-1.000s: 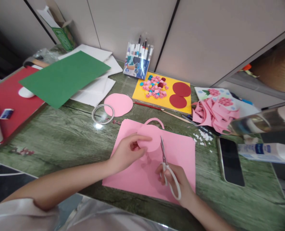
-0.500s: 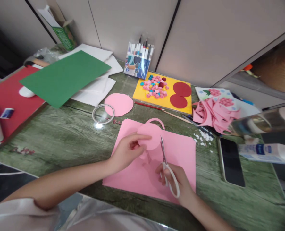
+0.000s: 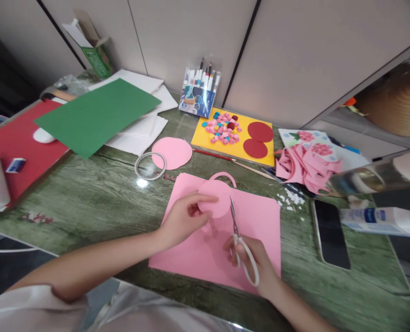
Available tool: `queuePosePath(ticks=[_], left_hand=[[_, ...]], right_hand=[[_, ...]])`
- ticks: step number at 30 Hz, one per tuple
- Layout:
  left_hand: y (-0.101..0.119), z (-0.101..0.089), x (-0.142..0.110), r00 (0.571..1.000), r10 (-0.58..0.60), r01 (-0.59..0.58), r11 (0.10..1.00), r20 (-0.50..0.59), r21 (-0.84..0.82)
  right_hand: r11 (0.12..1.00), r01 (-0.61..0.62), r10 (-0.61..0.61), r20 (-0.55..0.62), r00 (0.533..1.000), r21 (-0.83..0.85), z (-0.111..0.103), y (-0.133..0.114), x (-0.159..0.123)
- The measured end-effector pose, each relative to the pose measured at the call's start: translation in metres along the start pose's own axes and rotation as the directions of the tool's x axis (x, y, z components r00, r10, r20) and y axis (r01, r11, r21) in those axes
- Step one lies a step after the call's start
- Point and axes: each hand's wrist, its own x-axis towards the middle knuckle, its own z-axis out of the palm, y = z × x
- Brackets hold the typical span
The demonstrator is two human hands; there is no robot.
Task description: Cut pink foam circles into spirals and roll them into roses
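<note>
Head view: over pink paper sheets [image 3: 201,258], the left hand [image 3: 184,216] is pinching a pink disc [image 3: 221,206], the right hand [image 3: 261,260] gripping scissors [image 3: 235,227] just beside its right edge. Both are holding nearly the same pose as a second earlier, suggesting the cutting is pausing.

I count one pair of scissors [image 3: 235,225] in my right fingers [image 3: 228,244], two red discs [image 3: 260,132] beyond them, one phone [image 3: 330,234] rightward, one ring [image 3: 150,178] leftward.
</note>
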Motion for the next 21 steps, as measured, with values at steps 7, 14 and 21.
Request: queuePosePath(ticks=[7,14,21], left_hand=[[-0.005,0.0,0.0,1.0,-0.004,0.004,1.0,0.011,-0.026],[-0.007,-0.002,0.002,1.0,-0.022,0.022,1.0,0.001,-0.021],[-0.011,0.003,0.0,0.999,-0.007,0.005,0.999,-0.042,-0.036]], right_hand=[[1.0,-0.02,0.02,0.005,1.0,-0.013,-0.001,-0.003,0.001],[0.999,-0.041,0.041,0.012,0.999,0.007,0.0,0.0,0.0],[0.999,-0.043,0.043,0.012,0.999,-0.004,0.0,-0.004,0.0]])
